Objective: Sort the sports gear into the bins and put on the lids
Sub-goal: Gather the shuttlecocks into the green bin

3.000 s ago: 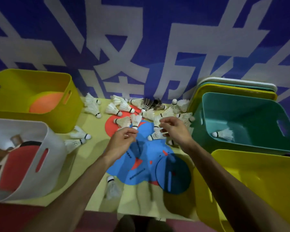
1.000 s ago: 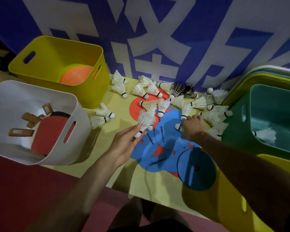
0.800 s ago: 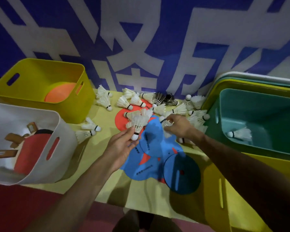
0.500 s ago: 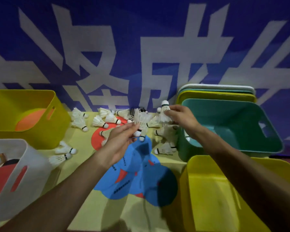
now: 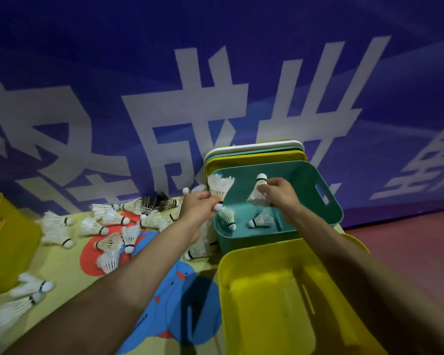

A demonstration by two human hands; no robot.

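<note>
My left hand [image 5: 200,206] grips a white shuttlecock [image 5: 220,185] by its cork, feathers up, at the left rim of the teal bin [image 5: 326,213]. Over the bin's open middle, my right hand [image 5: 280,192] holds another shuttlecock [image 5: 259,188], cork up. Two shuttlecocks [image 5: 260,221] lie on the bin floor. Several loose shuttlecocks [image 5: 108,221] are scattered on the yellow mat [image 5: 62,267] to the left.
An empty yellow bin [image 5: 280,298] stands in front of the teal one. A stack of lids [image 5: 254,152] leans behind the teal bin against the blue banner wall. Another yellow bin [image 5: 8,242] sits at the far left. Blue and red flat discs [image 5: 180,290] lie on the mat.
Both hands have lifted shuttlecocks from the mat and carried them right to the teal bin. One more shuttlecock now lies on the bin floor than before.
</note>
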